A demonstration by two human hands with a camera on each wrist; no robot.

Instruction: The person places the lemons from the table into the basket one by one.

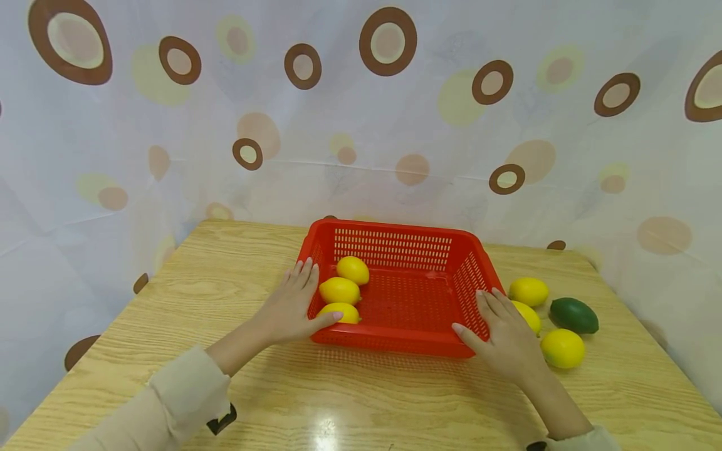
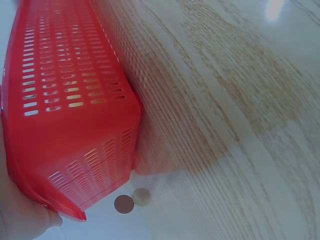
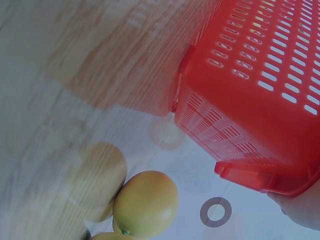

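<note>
A red plastic basket (image 1: 395, 338) with slotted walls sits on the table. My left hand (image 1: 289, 308) holds its near left corner, thumb over the front rim and fingers along the left rim. At the near right corner my right hand (image 1: 510, 343) grips likewise, thumb on the front rim and fingers over the right side. Inside the basket, three yellow lemons (image 1: 340, 292) line the left wall. Both wrist views show the basket's outer corner, with part of the left hand (image 2: 22, 217) and right hand (image 3: 302, 207) at the rim.
Right of the basket lie three yellow lemons (image 1: 563, 348) and a dark green oval fruit (image 1: 573, 315), one lemon partly behind my right hand. The wooden table (image 1: 237, 269) ends at a patterned cloth (image 1: 338, 125) hanging behind it.
</note>
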